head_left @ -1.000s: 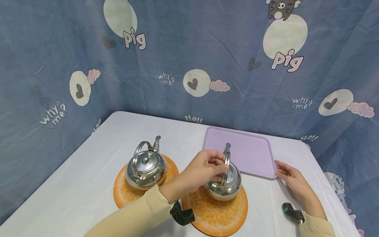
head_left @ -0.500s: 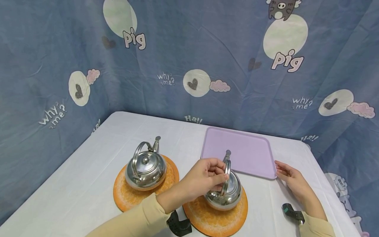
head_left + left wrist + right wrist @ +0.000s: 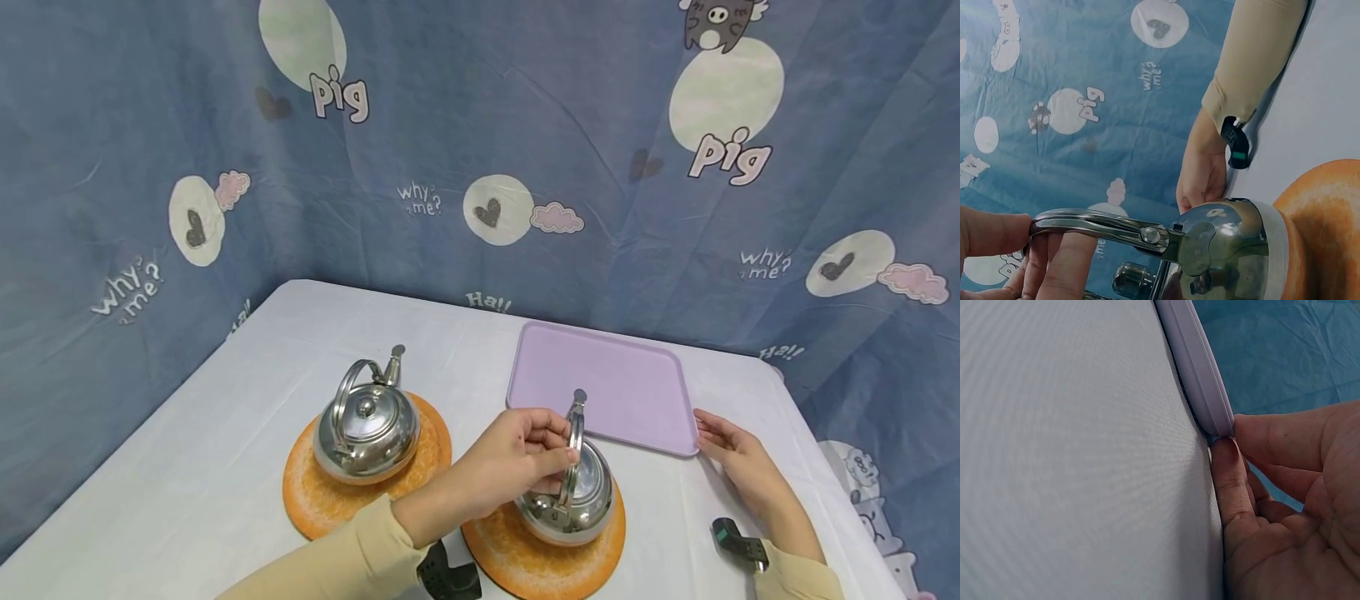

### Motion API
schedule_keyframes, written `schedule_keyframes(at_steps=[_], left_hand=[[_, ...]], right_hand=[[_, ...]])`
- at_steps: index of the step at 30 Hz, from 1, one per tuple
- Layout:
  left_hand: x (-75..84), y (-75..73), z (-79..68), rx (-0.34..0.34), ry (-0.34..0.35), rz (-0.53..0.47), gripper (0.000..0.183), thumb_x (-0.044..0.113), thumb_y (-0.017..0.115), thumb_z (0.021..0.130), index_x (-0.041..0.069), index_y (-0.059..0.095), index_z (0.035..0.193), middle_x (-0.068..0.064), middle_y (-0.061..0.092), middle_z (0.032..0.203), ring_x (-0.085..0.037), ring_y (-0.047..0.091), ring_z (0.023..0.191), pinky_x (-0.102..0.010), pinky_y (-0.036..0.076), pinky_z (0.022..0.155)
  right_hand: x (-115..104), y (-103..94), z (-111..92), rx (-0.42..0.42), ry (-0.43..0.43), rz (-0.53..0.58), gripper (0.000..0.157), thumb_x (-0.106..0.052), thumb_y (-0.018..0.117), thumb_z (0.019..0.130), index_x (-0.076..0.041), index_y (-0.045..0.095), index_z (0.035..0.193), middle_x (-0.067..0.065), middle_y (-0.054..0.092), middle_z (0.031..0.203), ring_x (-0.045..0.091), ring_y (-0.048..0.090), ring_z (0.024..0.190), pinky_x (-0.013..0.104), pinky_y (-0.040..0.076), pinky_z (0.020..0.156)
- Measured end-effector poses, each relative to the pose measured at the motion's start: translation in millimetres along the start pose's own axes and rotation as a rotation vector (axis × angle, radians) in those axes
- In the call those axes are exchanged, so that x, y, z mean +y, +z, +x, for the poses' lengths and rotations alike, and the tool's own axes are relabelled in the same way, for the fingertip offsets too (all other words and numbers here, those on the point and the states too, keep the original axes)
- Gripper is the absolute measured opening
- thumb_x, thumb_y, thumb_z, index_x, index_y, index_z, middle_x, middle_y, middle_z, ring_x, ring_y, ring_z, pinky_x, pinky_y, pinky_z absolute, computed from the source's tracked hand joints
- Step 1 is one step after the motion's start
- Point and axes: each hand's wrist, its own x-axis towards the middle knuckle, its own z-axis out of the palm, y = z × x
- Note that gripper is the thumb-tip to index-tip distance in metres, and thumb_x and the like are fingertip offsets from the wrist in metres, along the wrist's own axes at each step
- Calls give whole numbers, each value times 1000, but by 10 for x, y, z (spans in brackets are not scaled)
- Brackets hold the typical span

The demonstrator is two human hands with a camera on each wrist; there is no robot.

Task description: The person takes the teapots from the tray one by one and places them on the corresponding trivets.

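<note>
My left hand [image 3: 517,454] grips the arched metal handle of a shiny teakettle [image 3: 573,508], thumb on one side and fingers curled round it. That kettle stands upright at the right-hand orange-slice placemat [image 3: 555,567]; whether its base fully rests there I cannot tell. In the left wrist view, the kettle's body [image 3: 1222,250] is close against the orange mat. With thumb and finger, my right hand [image 3: 742,462] pinches the near right corner of a lilac tray [image 3: 607,383]. The right wrist view shows the thumb on the tray rim [image 3: 1200,381] and a fingertip under it.
A second steel teakettle [image 3: 367,433] stands on the left-hand orange placemat [image 3: 307,492]. White cloth covers the table [image 3: 187,467]. A blue printed curtain [image 3: 420,125] hangs along the back and both sides. Each wrist carries a black device.
My left hand has lowered the kettle and brought it slightly nearer to me, over the right placemat. My right hand stays at the tray corner, and the left kettle has not moved.
</note>
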Motion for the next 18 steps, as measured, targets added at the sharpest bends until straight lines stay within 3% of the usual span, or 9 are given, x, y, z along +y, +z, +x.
schedule_keyframes(at_steps=[7,11,14,16,18], left_hand=[[-20,39,-16,8,-7,-15,22,6,71,104,-3,65,123,-1,68,99,-8,66,80,-25,66,76],[-24,25,-33,-22,11,25,29,9,70,105,-4,65,130,-5,69,104,-8,69,85,-31,68,82],[-1,-55,-68,-51,68,203,33,19,68,107,2,66,136,-5,72,111,-10,72,95,-30,66,89],[41,-134,-116,-52,135,363,36,25,66,109,5,66,140,-4,74,118,-13,72,105,-30,63,96],[103,-233,-201,-12,213,574,41,31,65,110,10,65,144,-3,74,130,-16,71,117,-32,61,102]], right_hand=[[-14,-23,-43,-3,11,-9,61,-9,61,110,17,34,158,-13,61,125,-17,53,104,3,47,88],[-2,-42,-74,1,14,-9,62,-11,61,110,16,34,159,-13,62,126,-17,53,104,3,47,88],[15,-40,-67,3,17,-19,62,-11,61,110,17,34,158,-2,64,131,-18,52,103,3,47,87],[7,-35,-61,-2,19,-37,61,-10,60,110,17,34,158,12,64,137,-18,52,103,3,47,86],[-38,-34,-60,0,24,-106,59,-11,59,111,16,36,158,25,61,141,-10,55,107,4,47,86]])
